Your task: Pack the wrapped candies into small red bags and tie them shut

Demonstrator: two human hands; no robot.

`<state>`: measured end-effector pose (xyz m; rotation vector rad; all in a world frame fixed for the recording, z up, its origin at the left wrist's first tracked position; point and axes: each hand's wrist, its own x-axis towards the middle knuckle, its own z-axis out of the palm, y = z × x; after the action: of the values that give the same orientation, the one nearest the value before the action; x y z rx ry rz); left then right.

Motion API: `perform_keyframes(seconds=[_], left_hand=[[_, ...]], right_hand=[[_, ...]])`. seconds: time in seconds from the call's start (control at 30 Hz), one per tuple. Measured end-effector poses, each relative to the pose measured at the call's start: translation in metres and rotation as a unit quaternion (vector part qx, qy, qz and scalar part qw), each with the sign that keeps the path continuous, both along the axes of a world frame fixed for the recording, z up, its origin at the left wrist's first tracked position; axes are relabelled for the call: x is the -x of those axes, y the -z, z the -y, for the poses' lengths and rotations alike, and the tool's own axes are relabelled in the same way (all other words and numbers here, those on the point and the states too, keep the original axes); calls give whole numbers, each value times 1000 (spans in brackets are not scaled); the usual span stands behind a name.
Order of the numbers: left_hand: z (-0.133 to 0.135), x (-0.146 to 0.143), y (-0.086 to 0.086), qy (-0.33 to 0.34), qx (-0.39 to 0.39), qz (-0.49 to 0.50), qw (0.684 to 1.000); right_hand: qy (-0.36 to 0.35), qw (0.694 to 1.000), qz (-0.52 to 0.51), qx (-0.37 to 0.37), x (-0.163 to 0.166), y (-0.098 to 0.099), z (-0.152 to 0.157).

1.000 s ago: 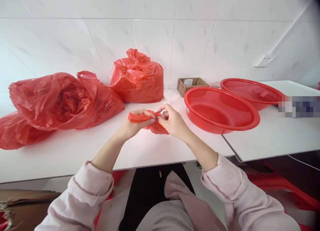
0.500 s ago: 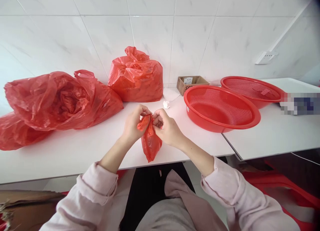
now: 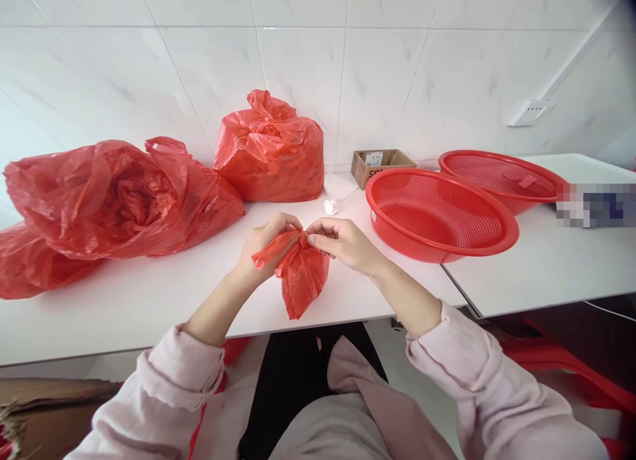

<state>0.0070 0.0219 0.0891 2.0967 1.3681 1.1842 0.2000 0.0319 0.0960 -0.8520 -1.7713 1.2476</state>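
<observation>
Leftmost, a big crumpled sack [image 3: 119, 198] sprawls along the bench's [image 3: 149, 301] left end, with a knotted full sack [image 3: 271, 152] against the wall at the back edge. Near the front edge, the left hand [image 3: 263, 244] and right hand [image 3: 342, 242] both pinch the gathered neck of a small red bag [image 3: 301, 281], which hangs over the edge. Rightward sit a cardboard box [image 3: 380, 165], perhaps open, and two red baskets [image 3: 440, 215], overlapping.
</observation>
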Motion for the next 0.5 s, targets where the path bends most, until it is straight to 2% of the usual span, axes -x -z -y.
perform_keyframes(seconds=[0.1,0.2,0.3,0.4,0.5], left_hand=[[1,4,-3,21,23,-9,999],[1,8,-5,45,49,-15,998],[1,13,-8,105,55,-16,993],[-1,22,-9,138,0,-20,990],[-8,36,-10,109,-67,-26,991]], right_hand=[[-3,999,30,-23,0,-4,1],[5,994,83,-77,0,-5,3],[28,979,153,-130,1,-4,9],[56,964,198,-166,4,-5,16],[59,955,211,-200,7,-4,23]])
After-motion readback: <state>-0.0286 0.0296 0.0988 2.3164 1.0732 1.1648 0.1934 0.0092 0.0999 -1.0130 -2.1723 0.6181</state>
